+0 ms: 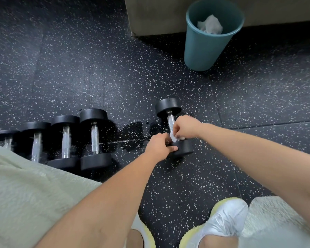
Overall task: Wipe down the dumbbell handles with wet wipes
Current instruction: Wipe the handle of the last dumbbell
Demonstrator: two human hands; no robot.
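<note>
We identify a gym: speckled black rubber floor tiles (70, 68), a row of dumbbells (66, 140), and possibly a padded platform (159, 15) behind.

Dumbbell (168, 106) flat w/ wipe (174, 138) (white) on handle (170, 122).

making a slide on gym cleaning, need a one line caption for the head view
Right hand holds a wet wipe on a dumbbell handle while the left hand grips its near end
</note>
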